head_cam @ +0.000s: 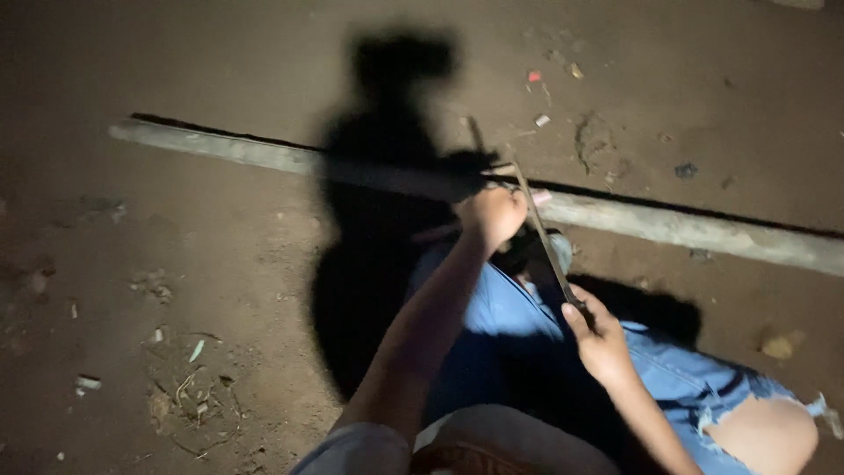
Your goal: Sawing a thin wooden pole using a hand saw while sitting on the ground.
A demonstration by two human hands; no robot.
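Night scene on bare dirt ground (220, 264), lit from the head side, with a hard shadow (378, 193) thrown ahead across the soil. Long pale wooden pole (668, 224) lying flat on the ground, running from upper left to right edge, crossing just beyond the hands.

Left hand (492, 214) curled into a closed fist just on the near side of the pole, close to its middle stretch; what sits inside the fist too dark and blurred to tell, though the upper end of the thin stick (538, 230) meets it there. Right hand (600, 339) nearer than the pole and well below it, fingers wrapped shut around the lower end of the same thin stick. Stick slanting from the right hand up and leftward to the pole, slightly blurred.

Blue denim jeans (501, 317) under both hands on the near side of the pole, with a frayed tear at the knee (760, 435) toward the lower right. Small scraps of litter (541, 120) scattered on the soil beyond the pole; dry twigs and debris (189, 387) well to the near left of it.
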